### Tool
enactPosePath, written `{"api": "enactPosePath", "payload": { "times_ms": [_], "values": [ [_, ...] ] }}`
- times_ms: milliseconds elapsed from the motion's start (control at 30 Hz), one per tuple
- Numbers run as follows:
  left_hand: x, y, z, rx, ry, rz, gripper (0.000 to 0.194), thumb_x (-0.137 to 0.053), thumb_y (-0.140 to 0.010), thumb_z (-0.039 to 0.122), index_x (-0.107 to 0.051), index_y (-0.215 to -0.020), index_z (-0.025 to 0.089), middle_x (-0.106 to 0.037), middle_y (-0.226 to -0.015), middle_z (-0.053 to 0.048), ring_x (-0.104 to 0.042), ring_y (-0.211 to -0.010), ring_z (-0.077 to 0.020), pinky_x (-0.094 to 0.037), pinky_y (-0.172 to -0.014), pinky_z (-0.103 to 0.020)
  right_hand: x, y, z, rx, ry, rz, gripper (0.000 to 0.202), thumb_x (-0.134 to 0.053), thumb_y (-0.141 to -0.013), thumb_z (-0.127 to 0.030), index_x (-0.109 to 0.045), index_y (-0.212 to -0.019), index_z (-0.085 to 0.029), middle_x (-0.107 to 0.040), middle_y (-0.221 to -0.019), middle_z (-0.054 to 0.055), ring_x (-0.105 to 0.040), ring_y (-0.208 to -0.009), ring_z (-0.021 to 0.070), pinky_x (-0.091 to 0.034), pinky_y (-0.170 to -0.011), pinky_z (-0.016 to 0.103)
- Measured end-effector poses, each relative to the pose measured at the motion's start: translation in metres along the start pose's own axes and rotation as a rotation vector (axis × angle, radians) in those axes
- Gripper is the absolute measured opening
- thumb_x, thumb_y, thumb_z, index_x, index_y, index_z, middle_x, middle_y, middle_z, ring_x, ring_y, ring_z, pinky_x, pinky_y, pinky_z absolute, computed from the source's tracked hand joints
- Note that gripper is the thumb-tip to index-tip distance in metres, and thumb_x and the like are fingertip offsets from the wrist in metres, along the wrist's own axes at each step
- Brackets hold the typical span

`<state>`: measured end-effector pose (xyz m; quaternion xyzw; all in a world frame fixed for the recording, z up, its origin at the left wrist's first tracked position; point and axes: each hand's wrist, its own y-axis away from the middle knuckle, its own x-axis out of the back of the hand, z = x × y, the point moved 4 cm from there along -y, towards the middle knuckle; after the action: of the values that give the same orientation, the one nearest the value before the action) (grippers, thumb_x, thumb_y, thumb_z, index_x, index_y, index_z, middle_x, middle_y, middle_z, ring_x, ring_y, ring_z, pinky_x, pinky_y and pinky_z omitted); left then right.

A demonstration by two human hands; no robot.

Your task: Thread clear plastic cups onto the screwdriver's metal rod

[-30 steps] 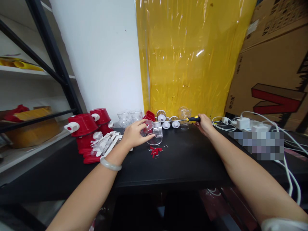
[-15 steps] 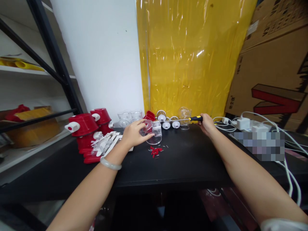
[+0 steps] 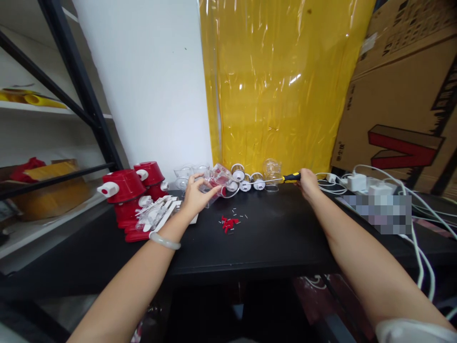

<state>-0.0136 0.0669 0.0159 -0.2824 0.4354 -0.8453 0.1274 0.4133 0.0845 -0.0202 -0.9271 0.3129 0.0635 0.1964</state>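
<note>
My left hand [image 3: 200,193] grips a clear plastic part [image 3: 222,175], tilted above the black table, with red showing through it. My right hand [image 3: 307,183] is wrapped round the black and yellow handle of a screwdriver [image 3: 291,177]. Its long shaft points left, with the tip near the clear part; whether they touch is hard to tell. Behind the shaft stand several white-ended cylinders [image 3: 257,181]. Small red pieces [image 3: 229,223] and little metal bits lie on the table in front of my left hand.
Red housings with white knobs [image 3: 124,186] stand at the left beside a pile of white and clear parts [image 3: 157,213]. White cables and adapters [image 3: 356,182] lie at the right, before a large cardboard box [image 3: 396,105]. Clear cups [image 3: 183,175] stand at the back.
The clear part in my left hand has turned and tilted, its loop now towards the screwdriver. More metal bits show near the red pieces. My right hand still holds the screwdriver.
</note>
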Motion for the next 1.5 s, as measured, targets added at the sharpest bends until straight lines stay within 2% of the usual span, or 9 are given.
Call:
{"api": "enactPosePath", "payload": {
  "times_ms": [167, 333, 533, 733, 1033, 1200, 1300, 1433, 1500],
  "values": [
    [-0.01, 0.0, -0.019, 0.178, 0.069, 0.022, 0.036, -0.083, -0.062, 0.051, -0.068, -0.066, 0.019, -0.058, -0.116, -0.013, -0.052, -0.123, -0.0319, -0.042, -0.104, -0.047, 0.003, 0.007, -0.003, 0.01, 0.143, 0.121, 0.015, -0.055, -0.075, -0.026, -0.047, -0.062, -0.023, -0.041, -0.051, -0.005, -0.04, -0.048, 0.0117, -0.038, -0.038, 0.021],
    [-0.019, 0.003, -0.032, 0.266, 0.163, -0.013, 0.039, -0.084, -0.058, 0.051, -0.063, -0.061, 0.018, -0.066, -0.09, -0.008, -0.062, -0.102, -0.0285, -0.051, -0.089, -0.041, -0.004, 0.013, -0.006, -0.022, 0.191, 0.071, 0.018, -0.052, -0.076, -0.023, -0.047, -0.059, -0.022, -0.041, -0.051, -0.005, -0.04, -0.048, 0.0117, -0.039, -0.039, 0.022],
    [-0.025, 0.009, -0.033, 0.271, 0.193, -0.072, 0.041, -0.085, -0.056, 0.05, -0.059, -0.056, 0.019, -0.062, -0.068, -0.002, -0.063, -0.077, -0.022, -0.051, -0.073, -0.034, -0.009, 0.02, -0.012, -0.019, 0.235, 0.019, 0.021, -0.054, -0.077, -0.021, -0.049, -0.056, -0.021, -0.041, -0.049, -0.004, -0.04, -0.047, 0.0113, -0.038, -0.038, 0.021],
    [-0.028, 0.011, -0.036, 0.333, 0.242, -0.06, 0.042, -0.085, -0.054, 0.053, -0.062, -0.055, 0.018, -0.062, -0.065, -0.002, -0.063, -0.073, -0.0216, -0.05, -0.07, -0.033, -0.013, 0.024, -0.013, -0.012, 0.284, -0.015, 0.022, -0.054, -0.077, -0.02, -0.05, -0.055, -0.021, -0.042, -0.05, -0.003, -0.041, -0.048, 0.0119, -0.038, -0.038, 0.021],
    [-0.036, 0.015, -0.043, 0.503, 0.369, -0.153, 0.043, -0.09, -0.048, 0.048, -0.073, -0.072, 0.015, -0.071, -0.068, -0.007, -0.068, -0.071, -0.0255, -0.053, -0.07, -0.038, -0.013, 0.021, -0.006, -0.021, 0.253, -0.015, 0.02, -0.052, -0.073, -0.019, -0.051, -0.054, -0.02, -0.042, -0.049, -0.003, -0.041, -0.047, 0.0119, -0.036, -0.037, 0.022],
    [-0.031, 0.012, -0.05, 0.472, 0.313, -0.159, 0.044, -0.092, -0.046, 0.045, -0.065, -0.069, 0.019, -0.065, -0.064, -0.003, -0.067, -0.072, -0.0269, -0.054, -0.067, -0.039, -0.013, 0.023, -0.006, -0.056, 0.241, -0.011, 0.018, -0.052, -0.073, -0.019, -0.052, -0.055, -0.02, -0.044, -0.049, -0.003, -0.04, -0.046, 0.0117, -0.036, -0.036, 0.022],
    [-0.02, 0.009, -0.048, 0.429, 0.127, -0.033, 0.057, -0.091, -0.047, 0.05, -0.06, -0.083, 0.018, -0.065, -0.078, -0.007, -0.067, -0.08, -0.0301, -0.055, -0.072, -0.045, -0.014, 0.023, -0.006, -0.053, 0.241, -0.013, 0.018, -0.052, -0.073, -0.019, -0.052, -0.054, -0.02, -0.044, -0.049, -0.002, -0.041, -0.047, 0.0118, -0.036, -0.036, 0.022],
    [-0.004, 0.008, -0.023, 0.315, -0.021, 0.18, 0.073, -0.084, -0.06, 0.056, -0.049, -0.111, 0.017, -0.055, -0.119, -0.018, -0.056, -0.117, -0.0348, -0.045, -0.099, -0.054, -0.013, 0.023, -0.005, -0.061, 0.216, 0.01, 0.019, -0.053, -0.072, -0.017, -0.052, -0.054, -0.02, -0.044, -0.049, -0.002, -0.041, -0.046, 0.0114, -0.036, -0.036, 0.021],
    [0.003, 0.01, 0.004, 0.07, -0.046, 0.273, 0.059, -0.076, -0.075, 0.052, -0.049, -0.115, 0.017, -0.053, -0.122, -0.018, -0.053, -0.119, -0.0322, -0.043, -0.103, -0.052, -0.013, 0.023, -0.005, -0.06, 0.208, 0.026, 0.019, -0.054, -0.071, -0.017, -0.051, -0.053, -0.02, -0.044, -0.049, -0.002, -0.041, -0.047, 0.0117, -0.035, -0.035, 0.021]
  ]
}}
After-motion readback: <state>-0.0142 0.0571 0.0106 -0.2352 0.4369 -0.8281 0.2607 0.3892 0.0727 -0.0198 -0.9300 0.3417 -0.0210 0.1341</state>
